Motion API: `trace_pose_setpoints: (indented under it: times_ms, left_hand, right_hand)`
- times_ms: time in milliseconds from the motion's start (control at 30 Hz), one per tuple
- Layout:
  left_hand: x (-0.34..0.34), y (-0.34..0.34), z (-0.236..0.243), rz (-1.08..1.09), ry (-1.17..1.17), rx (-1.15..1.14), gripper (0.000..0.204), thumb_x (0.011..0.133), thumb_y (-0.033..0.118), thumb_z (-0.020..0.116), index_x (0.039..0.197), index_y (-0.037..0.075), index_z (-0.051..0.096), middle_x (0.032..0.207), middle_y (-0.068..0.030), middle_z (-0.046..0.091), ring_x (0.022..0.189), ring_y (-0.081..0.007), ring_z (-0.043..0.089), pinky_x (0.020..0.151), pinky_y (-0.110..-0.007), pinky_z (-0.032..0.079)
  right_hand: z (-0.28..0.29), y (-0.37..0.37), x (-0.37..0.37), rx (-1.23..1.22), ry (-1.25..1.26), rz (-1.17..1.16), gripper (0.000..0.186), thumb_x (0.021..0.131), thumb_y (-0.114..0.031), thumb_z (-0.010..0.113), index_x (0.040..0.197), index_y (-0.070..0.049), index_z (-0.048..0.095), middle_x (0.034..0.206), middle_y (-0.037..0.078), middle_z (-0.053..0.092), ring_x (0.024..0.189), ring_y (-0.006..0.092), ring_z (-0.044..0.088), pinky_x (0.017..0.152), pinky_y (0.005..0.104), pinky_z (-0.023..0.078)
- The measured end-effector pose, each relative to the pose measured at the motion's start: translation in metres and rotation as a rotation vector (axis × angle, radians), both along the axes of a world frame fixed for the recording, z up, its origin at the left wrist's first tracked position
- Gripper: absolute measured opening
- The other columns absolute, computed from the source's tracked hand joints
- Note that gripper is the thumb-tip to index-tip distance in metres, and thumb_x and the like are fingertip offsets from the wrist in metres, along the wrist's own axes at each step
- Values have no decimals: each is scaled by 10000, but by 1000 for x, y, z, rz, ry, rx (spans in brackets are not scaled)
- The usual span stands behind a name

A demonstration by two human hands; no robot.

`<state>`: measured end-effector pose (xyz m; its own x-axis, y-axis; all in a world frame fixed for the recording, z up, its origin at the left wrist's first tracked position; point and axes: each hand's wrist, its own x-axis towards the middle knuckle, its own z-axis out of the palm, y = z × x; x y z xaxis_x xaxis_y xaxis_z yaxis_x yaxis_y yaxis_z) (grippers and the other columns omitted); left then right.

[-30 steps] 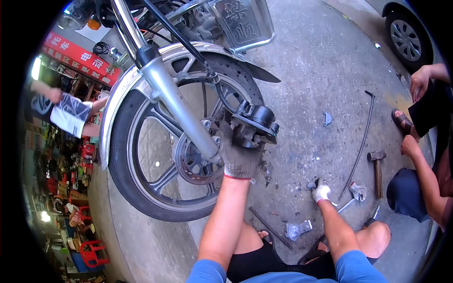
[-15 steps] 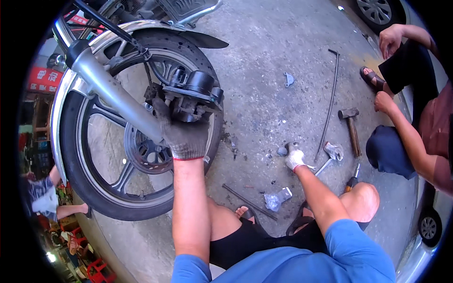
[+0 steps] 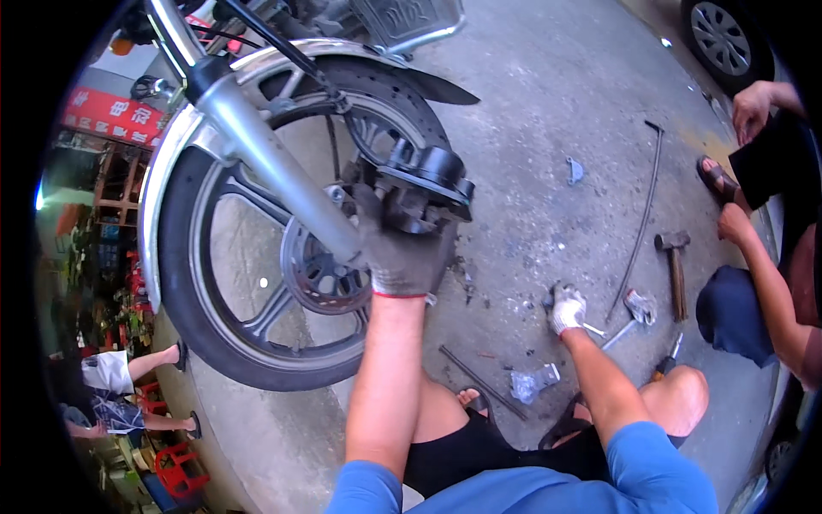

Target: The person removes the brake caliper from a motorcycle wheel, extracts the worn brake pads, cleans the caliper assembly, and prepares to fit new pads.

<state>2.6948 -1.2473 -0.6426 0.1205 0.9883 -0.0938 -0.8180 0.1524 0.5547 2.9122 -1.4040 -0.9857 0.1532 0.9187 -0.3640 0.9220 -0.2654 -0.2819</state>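
My left hand [image 3: 398, 257], in a dirty grey glove, grips a black brake caliper [image 3: 426, 176] from below, held up beside the silver front fork [image 3: 274, 180] and brake disc [image 3: 306, 283] of a motorcycle. Down on the concrete, my right hand [image 3: 568, 308], in a white glove, has its fingers curled at a small grey piece that they mostly cover. Close by lie an open-end wrench [image 3: 618, 334] with a rag [image 3: 640, 307], a thin rod [image 3: 484, 385] and a small plastic bag [image 3: 527, 385]. A grey bracket [image 3: 574, 170] lies farther forward.
A hammer [image 3: 676, 278], long bent bar [image 3: 646, 218] and screwdriver [image 3: 668, 360] lie to the right. A crouching person in a dark cap [image 3: 732, 317] is beside them, near a car wheel [image 3: 719, 38]. At left, people's legs [image 3: 150, 385], red stools [image 3: 175, 467] and a cluttered shopfront.
The view swung and partly came back. The caliper stays raised in my left hand. My right hand has moved slightly forward over the small piece. The people at the left have moved.
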Motion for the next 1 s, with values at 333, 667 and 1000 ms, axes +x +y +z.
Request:
trace_pose_setpoints:
  times_ms: [333, 667, 1000]
  left_hand:
    - [4, -2, 4, -22, -16, 8, 650, 869, 612, 576, 1316, 141, 539, 1251, -127, 612, 1145, -321, 591, 989, -540, 465]
    - [-2, -4, 3, -31, -52, -2, 662, 886, 631, 532, 1339, 148, 531, 1267, -129, 604, 1165, -326, 578, 1015, -550, 441]
    - [-8, 1, -16, -58, 11, 47, 712, 851, 565, 638, 1378, 111, 482, 1346, -87, 565, 1249, -299, 515, 1064, -485, 388]
  right_hand:
    - [-30, -7, -5, -21, -58, -31, 476, 769, -247, 716, 1182, -53, 580, 1189, 221, 570, 1108, 376, 559, 943, 475, 445]
    - [32, 22, -4, 98, 158, -281, 499, 786, -341, 693, 1184, -59, 589, 1244, 229, 542, 1169, 381, 519, 968, 488, 420]
    - [327, 119, -85, 865, 848, 26, 698, 721, -22, 717, 1360, -27, 437, 1252, 220, 533, 1123, 357, 580, 945, 415, 496]
